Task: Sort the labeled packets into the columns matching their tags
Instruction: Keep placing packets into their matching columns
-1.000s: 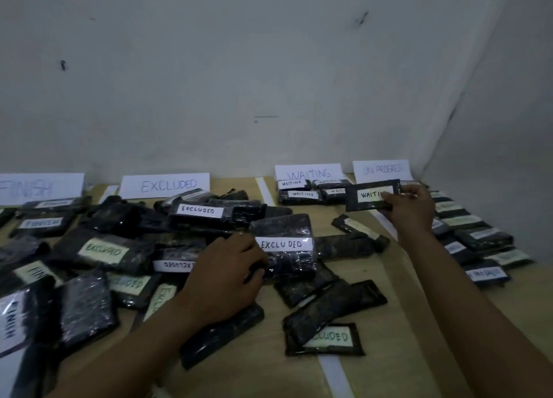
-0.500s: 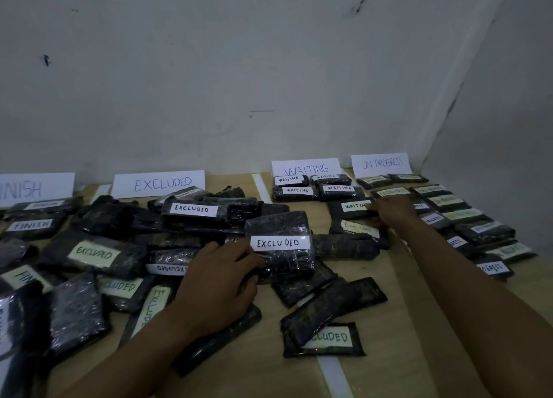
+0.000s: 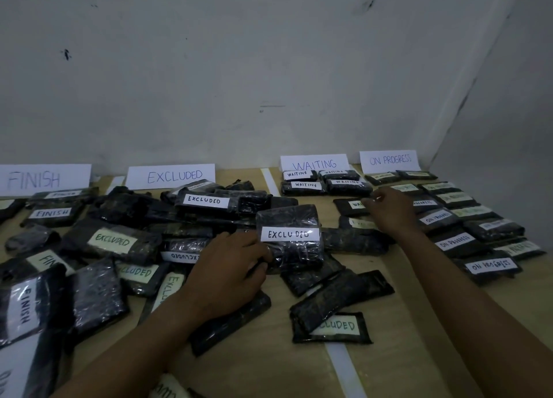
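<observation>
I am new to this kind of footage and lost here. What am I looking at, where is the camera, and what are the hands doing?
There is no machine here: a person works with two bare hands. The single picture comes from a camera worn on their head, looking forward and down. On the light wooden table lie many black plastic-wrapped packets with handwritten tags. Against the wall stand a white paper FINISH sign, EXCLUDED sign, WAITING sign and ON PROGRESS sign, one per column. The left hand grips the edge of a black packet tagged EXCLUDED, tilted up. The right hand lies over a black packet tagged WAITING; whether it pinches it I cannot tell.
</observation>
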Tool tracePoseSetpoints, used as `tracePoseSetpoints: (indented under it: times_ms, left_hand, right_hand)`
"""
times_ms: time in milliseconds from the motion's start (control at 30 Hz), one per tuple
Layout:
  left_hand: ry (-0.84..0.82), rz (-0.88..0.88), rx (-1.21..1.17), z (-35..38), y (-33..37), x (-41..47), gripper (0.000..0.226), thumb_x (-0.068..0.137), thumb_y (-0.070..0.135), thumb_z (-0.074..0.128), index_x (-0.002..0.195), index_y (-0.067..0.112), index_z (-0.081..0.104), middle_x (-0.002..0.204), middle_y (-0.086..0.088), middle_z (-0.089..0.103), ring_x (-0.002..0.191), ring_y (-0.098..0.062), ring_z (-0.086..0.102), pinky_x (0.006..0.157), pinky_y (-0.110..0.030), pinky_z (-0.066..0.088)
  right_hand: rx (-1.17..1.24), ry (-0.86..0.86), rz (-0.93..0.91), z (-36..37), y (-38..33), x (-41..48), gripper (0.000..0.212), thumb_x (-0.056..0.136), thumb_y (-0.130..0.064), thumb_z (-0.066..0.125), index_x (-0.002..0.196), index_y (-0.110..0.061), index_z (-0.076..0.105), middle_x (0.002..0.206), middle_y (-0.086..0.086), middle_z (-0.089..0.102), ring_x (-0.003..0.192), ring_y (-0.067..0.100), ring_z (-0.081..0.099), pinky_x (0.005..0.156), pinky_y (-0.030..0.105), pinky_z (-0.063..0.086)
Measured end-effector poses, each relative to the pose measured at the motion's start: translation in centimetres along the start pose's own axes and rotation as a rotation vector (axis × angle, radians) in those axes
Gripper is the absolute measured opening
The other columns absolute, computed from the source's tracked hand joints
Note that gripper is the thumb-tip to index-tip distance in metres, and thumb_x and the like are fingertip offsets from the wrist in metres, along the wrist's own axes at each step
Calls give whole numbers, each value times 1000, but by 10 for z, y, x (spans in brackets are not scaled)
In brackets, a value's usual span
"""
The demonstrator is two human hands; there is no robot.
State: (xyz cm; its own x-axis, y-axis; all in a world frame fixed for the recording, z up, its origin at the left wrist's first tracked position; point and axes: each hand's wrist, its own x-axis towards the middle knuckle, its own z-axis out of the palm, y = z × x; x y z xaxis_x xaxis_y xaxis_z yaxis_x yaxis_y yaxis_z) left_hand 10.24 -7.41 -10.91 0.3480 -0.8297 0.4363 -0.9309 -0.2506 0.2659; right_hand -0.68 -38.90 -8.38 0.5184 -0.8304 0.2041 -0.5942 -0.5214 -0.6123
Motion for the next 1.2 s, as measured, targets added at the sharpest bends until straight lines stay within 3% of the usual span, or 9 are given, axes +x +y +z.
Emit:
tracePoseSetpoints:
  times_ms: [200,433,533,633,733,833,933,1100,1200]
  left_hand:
    - [174,-84,-258,-36,1,-9,12,86,21,58,90,21,69,84,19,56,79,5,54,69,-6,36]
    - [368,-147,-327,-75,-8,-50,10,84,18,62,87,15,72,83,10,66,76,-5,62,64,-14,44]
    - [447,-159,-307,-88,-12,-71,15,84,19,60,85,9,72,83,4,67,78,-6,63,68,-15,46]
    - [465,-252,-223,-93,-21,-89,8,80,10,65,82,15,71,80,7,66,77,-2,60,67,-8,42]
    - [374,-353,-177,-89,-29,-102,25,79,3,71,81,28,67,80,17,63,75,0,58,64,-6,39]
    - [278,-436,-207,-84,-33,-105,29,80,4,72,80,32,66,80,19,61,77,0,57,65,-6,39]
    - [215,-480,-225,-79,-35,-101,20,84,12,70,85,31,66,85,17,61,82,0,57,67,-6,39]
    - [147,-575,-286,-79,-35,-102,10,86,21,68,91,30,67,91,16,61,84,2,57,69,-11,44]
    - [145,-596,-351,-82,-31,-103,11,85,28,71,93,31,66,89,15,61,81,0,58,65,-10,43]
  right_hand:
    - [103,-70,-358,12,-54,-95,9,86,-31,66,85,-23,69,82,-9,65,75,6,58,64,25,45]
    - [100,-142,-670,30,-110,-150,8,86,-33,67,82,-26,66,79,-14,59,71,0,53,61,12,39]
    - [161,-278,-743,41,-125,-160,4,86,-30,67,85,-27,65,82,-13,62,76,2,56,65,21,47]
    - [199,-361,-760,54,-130,-163,7,86,-23,68,92,-26,67,84,-16,61,77,-1,55,64,16,43]
    - [138,-374,-752,65,-128,-162,26,88,-18,64,113,-25,66,102,-16,58,82,-5,53,70,16,41]
    - [-126,-452,-770,69,-126,-162,56,90,-17,56,142,-32,41,139,-12,44,114,10,53,84,28,47]
    - [-335,-488,-804,70,-131,-163,67,89,-18,53,149,-34,27,146,-9,36,118,18,52,78,29,44]
    - [-240,-477,-754,60,-143,-153,39,78,-30,73,116,-30,60,107,-12,46,97,14,54,73,30,47]
    - [-35,-527,-743,53,-144,-148,25,71,-24,82,87,-32,64,93,-14,54,85,7,55,70,27,44]
